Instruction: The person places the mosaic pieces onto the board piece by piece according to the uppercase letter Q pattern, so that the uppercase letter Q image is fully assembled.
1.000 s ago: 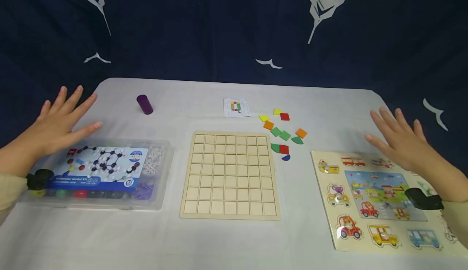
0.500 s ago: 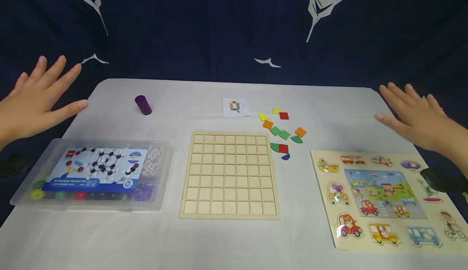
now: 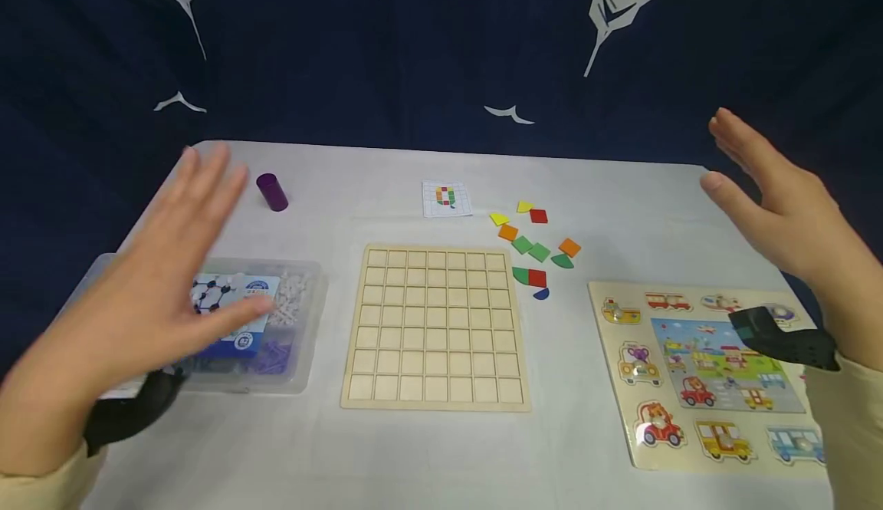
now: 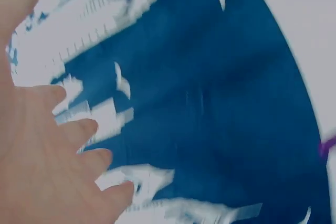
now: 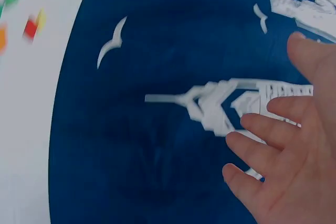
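Above worktop: left grip, right grip wide, empty; we judge kit box stiff, best held at ends.

The head view looks forward and down across the counter, while wrist views close by the left hand and right hand face the blue curtain all three share.

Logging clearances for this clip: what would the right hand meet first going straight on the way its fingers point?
Probably the navy printed curtain: the right hand points toward it, and the right wrist view shows nothing between. How far off it hangs is unclear.
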The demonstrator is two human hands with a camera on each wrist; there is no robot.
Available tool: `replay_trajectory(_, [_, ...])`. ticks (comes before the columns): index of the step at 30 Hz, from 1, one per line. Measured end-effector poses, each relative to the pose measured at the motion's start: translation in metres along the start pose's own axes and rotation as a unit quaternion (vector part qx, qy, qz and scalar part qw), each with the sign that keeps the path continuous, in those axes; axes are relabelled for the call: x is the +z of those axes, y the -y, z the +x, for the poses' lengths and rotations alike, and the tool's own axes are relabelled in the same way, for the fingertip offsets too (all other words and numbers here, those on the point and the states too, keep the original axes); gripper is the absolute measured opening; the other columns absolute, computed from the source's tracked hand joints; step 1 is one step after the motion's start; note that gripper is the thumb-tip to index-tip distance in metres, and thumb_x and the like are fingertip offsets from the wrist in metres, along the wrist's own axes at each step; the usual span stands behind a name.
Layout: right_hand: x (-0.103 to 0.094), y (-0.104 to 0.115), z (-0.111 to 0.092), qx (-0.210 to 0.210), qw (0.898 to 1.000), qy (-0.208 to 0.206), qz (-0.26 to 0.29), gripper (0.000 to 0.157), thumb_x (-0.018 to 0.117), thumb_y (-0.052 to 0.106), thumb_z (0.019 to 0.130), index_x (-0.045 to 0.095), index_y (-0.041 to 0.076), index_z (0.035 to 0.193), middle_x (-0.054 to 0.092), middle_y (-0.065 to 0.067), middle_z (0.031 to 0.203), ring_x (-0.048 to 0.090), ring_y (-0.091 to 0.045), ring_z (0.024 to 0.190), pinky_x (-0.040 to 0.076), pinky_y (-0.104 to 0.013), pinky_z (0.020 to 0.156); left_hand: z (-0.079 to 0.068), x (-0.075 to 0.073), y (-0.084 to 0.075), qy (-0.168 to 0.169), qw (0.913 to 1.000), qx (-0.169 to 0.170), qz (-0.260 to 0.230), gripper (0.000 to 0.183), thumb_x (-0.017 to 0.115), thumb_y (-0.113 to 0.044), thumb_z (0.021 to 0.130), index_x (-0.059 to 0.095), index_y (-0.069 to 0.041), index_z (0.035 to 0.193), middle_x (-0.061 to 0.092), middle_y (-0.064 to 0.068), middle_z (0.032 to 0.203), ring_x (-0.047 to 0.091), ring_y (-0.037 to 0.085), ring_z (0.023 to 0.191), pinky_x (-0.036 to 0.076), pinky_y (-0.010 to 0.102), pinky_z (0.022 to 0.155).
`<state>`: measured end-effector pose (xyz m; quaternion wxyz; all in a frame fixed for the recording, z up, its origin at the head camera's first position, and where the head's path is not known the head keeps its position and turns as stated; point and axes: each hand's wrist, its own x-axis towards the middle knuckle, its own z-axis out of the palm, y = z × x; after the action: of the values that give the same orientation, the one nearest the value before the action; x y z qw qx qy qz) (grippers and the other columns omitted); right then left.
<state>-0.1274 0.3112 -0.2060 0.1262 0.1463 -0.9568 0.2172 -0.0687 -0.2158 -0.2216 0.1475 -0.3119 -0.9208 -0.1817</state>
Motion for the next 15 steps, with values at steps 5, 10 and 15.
replay_trajectory(5, [0.024,0.015,-0.001,-0.049,0.997,-0.027,0.061,0.058,0.05,0.013,0.097,0.026,0.022,0.149,0.032,-0.004,0.148,0.027,0.0,0.131,0.018,-0.016,0.105,-0.006,0.056,-0.035,0.074,0.9962,0.02,-0.042,0.103,0.072,-0.051,0.076,0.01,-0.019,0.152,-0.002,0.001,0.156,-0.001,0.026,0.14,0.007,0.045,0.111])
replay_trajectory(10, [0.054,0.018,0.005,-0.06,0.99,-0.013,0.125,0.05,0.05,0.011,0.097,0.036,0.013,0.145,0.042,-0.011,0.142,0.039,-0.005,0.126,0.031,-0.012,0.097,-0.013,0.105,-0.05,0.153,0.9829,0.016,-0.102,0.095,0.07,-0.05,0.078,0.016,-0.024,0.151,-0.003,-0.005,0.156,-0.001,0.019,0.14,0.01,0.044,0.111])
replay_trajectory(15, [0.094,0.002,0.007,-0.019,0.981,0.004,0.193,0.041,0.052,0.018,0.097,0.047,0.007,0.137,0.052,-0.015,0.131,0.051,-0.025,0.117,0.039,-0.017,0.094,-0.023,0.138,-0.05,0.197,0.9682,0.038,-0.149,0.083,0.069,-0.045,0.082,0.027,-0.021,0.149,0.007,0.001,0.155,0.004,0.02,0.14,0.012,0.045,0.11])
